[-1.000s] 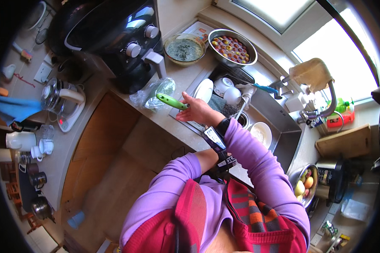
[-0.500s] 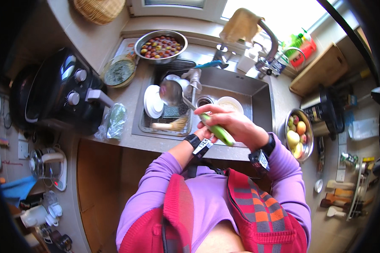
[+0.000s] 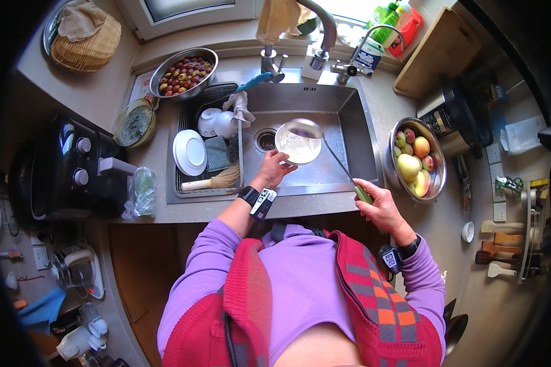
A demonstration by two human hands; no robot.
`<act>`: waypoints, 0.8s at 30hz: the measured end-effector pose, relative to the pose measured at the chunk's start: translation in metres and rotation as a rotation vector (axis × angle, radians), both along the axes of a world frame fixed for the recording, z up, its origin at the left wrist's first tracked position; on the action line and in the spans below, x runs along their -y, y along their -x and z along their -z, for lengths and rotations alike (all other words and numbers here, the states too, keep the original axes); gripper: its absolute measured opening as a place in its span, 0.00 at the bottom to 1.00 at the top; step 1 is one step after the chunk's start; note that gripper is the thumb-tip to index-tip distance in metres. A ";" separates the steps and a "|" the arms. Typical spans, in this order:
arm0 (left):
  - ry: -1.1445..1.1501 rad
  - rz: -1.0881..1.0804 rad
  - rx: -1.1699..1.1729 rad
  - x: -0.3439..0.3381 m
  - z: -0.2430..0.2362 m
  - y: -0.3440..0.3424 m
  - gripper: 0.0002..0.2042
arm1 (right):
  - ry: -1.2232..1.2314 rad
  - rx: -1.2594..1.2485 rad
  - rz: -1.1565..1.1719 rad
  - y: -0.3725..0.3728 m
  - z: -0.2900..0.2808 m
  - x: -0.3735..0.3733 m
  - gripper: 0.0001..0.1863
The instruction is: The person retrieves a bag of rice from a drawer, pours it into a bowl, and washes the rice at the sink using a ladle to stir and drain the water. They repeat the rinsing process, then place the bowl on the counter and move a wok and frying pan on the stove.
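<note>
My right hand (image 3: 378,207) is closed round the green handle of a metal ladle (image 3: 337,158). The ladle's round head reaches up and left over the far rim of a white bowl (image 3: 297,150) with pale, cloudy contents. At the bowl's near left rim, my left hand (image 3: 273,169) has its thumb and fingers closed on the edge. The bowl is in or just above the steel sink (image 3: 333,178), right of the drain (image 3: 265,140); whether its base touches the sink floor I cannot tell.
Left in the sink, a rack (image 3: 209,192) holds white dishes, a scrubber and a brush (image 3: 217,179). A faucet (image 3: 324,46) rises behind. Bowls of dark red fruit (image 3: 187,76) and mixed fruit (image 3: 408,165) flank the sink. A black appliance (image 3: 73,168) stands left.
The ladle has moved from over the rack to over the white bowl, now in my right hand alone. My left hand has left the ladle and gone to the bowl's rim. The view has shifted.
</note>
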State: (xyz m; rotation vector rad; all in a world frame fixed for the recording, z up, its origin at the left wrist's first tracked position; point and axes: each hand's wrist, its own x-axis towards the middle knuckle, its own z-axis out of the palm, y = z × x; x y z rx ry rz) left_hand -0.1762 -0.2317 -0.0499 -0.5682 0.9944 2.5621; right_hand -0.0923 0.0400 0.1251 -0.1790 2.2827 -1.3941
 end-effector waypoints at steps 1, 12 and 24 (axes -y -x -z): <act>-0.005 0.010 -0.001 -0.002 -0.001 0.000 0.20 | -0.122 -0.351 -0.114 0.003 0.008 0.000 0.25; 0.011 -0.020 -0.031 -0.027 0.004 -0.002 0.24 | -0.678 -0.640 -0.302 0.017 0.042 0.000 0.23; 0.059 -0.034 -0.002 -0.031 0.005 -0.011 0.21 | 0.387 0.637 0.190 0.032 0.004 -0.007 0.11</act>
